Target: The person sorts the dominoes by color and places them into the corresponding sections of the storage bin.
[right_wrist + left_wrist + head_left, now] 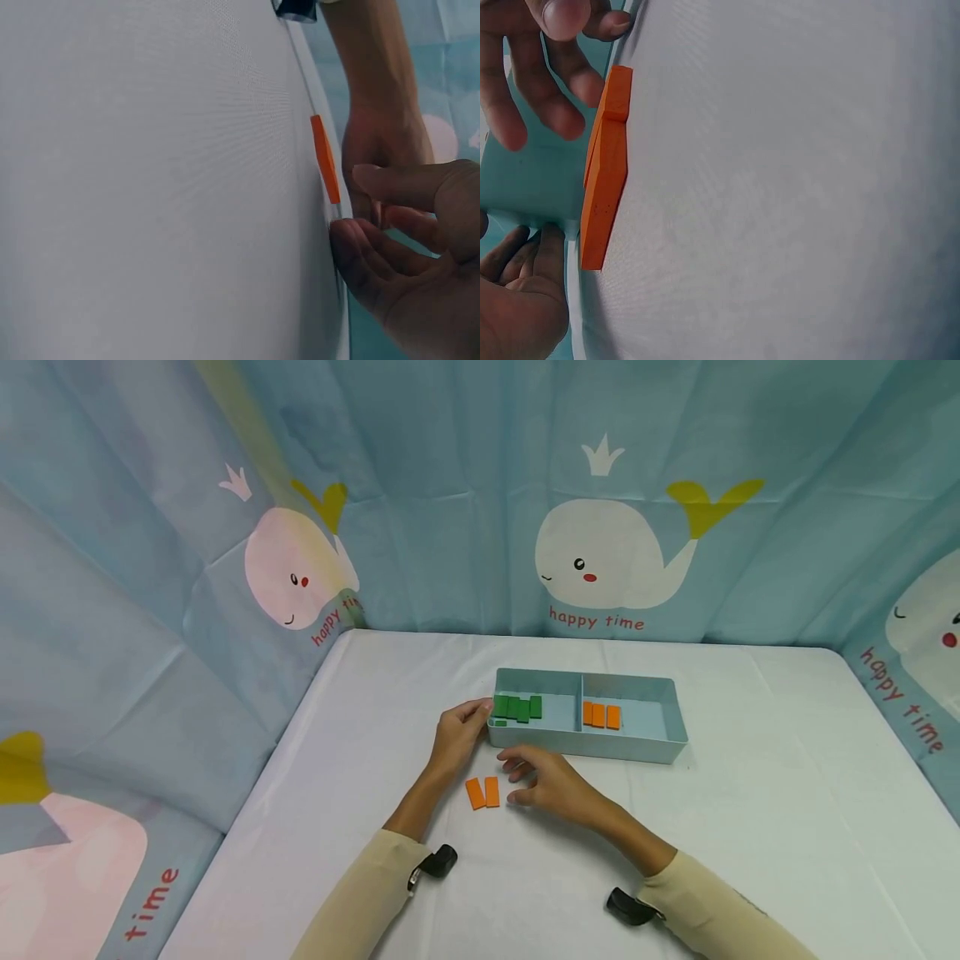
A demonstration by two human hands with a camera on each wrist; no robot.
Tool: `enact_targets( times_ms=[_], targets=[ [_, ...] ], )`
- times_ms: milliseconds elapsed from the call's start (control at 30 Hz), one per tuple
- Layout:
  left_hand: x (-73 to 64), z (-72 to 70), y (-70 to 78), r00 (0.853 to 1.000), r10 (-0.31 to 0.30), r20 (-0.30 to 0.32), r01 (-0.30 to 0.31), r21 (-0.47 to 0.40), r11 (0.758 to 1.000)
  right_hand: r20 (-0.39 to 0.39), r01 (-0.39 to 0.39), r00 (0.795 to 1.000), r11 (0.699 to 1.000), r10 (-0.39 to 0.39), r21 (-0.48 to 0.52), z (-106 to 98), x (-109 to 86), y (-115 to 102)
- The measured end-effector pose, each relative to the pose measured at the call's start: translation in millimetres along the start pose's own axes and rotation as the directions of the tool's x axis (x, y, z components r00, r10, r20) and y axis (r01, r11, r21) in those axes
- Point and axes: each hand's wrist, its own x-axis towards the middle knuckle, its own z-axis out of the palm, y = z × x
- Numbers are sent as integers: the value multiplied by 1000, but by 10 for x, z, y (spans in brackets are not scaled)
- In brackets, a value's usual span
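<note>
My left hand (456, 737) grips the left end of a blue-green two-compartment box (585, 743), its fingertips at the rim; in the left wrist view that hand (525, 300) is against the end wall. Two orange tiles (492, 792) lie side by side on the white cloth in front of the box. Just right of them my right hand (551, 783) hovers with loosely bent fingers and thumb apart, nothing between them. Several green tiles (522, 710) sit in the left compartment, and three orange tiles (597, 715) in the right one.
A divider (582, 702) splits the box. White cloth (765, 827) covers the table, and a blue curtain (465, 560) with printed whales hangs behind and at the sides. Dark wrist cameras (630, 907) project from the sleeves near the tabletop.
</note>
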Motion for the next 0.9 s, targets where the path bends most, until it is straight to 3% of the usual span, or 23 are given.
enact_targets(
  times_ms=[233, 500, 900],
  targets=[
    [2, -4, -2, 1000, 8, 17, -8, -9, 1000, 0, 4, 1000, 1000, -4, -19, 68, 60, -28],
    [7, 0, -1, 1000, 13, -4, -13, 16, 1000, 4, -4, 1000, 998, 4, -69, 138, 101, -68],
    [-8, -7, 13, 1000, -6, -5, 6, 18, 1000, 13, 25, 1000, 983, -23, -184, 234, 128, -97]
  ],
)
